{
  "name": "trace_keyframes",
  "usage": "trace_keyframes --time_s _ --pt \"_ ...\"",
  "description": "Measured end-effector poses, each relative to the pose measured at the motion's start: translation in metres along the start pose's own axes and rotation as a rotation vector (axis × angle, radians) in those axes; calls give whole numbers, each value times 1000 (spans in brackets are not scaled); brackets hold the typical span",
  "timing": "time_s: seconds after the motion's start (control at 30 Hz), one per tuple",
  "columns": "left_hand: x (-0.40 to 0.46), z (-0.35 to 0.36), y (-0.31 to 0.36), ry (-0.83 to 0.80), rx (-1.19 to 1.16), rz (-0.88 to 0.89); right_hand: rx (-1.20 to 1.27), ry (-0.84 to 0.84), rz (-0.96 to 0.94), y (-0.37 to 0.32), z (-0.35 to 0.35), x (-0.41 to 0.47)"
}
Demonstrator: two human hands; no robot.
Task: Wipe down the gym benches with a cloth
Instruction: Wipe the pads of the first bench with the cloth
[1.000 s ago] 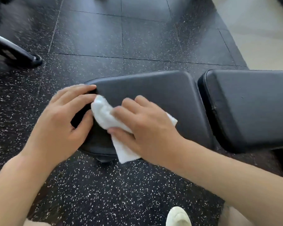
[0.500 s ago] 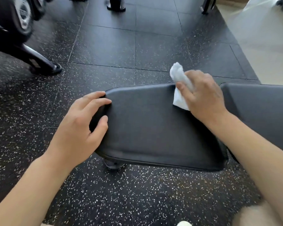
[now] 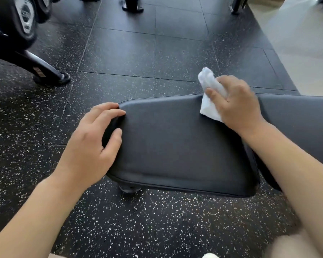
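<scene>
A black padded bench seat (image 3: pixel 179 146) fills the middle of the view, with the bench's second pad (image 3: pixel 302 116) beside it on the right. My left hand (image 3: pixel 93 144) grips the seat's left end, fingers curled over the far corner and thumb on top. My right hand (image 3: pixel 235 105) holds a crumpled white cloth (image 3: pixel 209 97) and presses it on the seat's far right corner, near the gap between the pads. One end of the cloth sticks up beyond my fingers.
Black speckled rubber floor tiles (image 3: pixel 131 53) surround the bench. A machine with a black leg (image 3: pixel 43 69) and weight plates stands at the far left. Other equipment feet (image 3: pixel 132 6) sit at the top. Pale flooring (image 3: pixel 306 53) lies at the right.
My right hand has swept the cloth from the seat's left end, beside my left hand, across to its far right corner. My left hand stays gripping the left end.
</scene>
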State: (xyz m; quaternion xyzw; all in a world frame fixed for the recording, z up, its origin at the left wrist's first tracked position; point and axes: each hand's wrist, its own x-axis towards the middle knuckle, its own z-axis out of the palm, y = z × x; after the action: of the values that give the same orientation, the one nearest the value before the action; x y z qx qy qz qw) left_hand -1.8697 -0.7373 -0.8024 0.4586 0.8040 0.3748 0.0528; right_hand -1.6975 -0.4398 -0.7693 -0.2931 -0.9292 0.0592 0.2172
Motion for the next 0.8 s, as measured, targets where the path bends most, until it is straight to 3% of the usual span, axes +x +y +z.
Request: trace_keyframes --time_s 0.07,0.1,0.17,0.33,0.4,0.5,0.57,0.63,0.7,0.8 --pt "-1 -1 0 -8 2 -5 34 -6 105 -6 -1 2" --pt "-1 -2 1 -8 2 -6 18 -12 59 -21 0 -3" --pt "-1 -2 0 -7 -4 1 -15 -22 -201 -64 3 -26" --pt "3 2 -3 -1 -51 -1 254 -307 -677 -131 3 -92" --pt "4 3 -2 9 -39 1 163 -229 -619 -106 5 -67" --pt "4 2 1 14 -31 -22 -191 -55 -375 -34 11 -13" --pt "4 2 2 12 -27 -27 -60 -30 -76 -5 7 4" --pt "4 1 3 14 -20 -32 51 -40 42 -17 6 0" --pt "6 1 5 12 -20 -45 50 -73 -70 -47 10 -16" --pt "12 8 12 10 -20 -71 146 -180 -395 -98 8 -53"
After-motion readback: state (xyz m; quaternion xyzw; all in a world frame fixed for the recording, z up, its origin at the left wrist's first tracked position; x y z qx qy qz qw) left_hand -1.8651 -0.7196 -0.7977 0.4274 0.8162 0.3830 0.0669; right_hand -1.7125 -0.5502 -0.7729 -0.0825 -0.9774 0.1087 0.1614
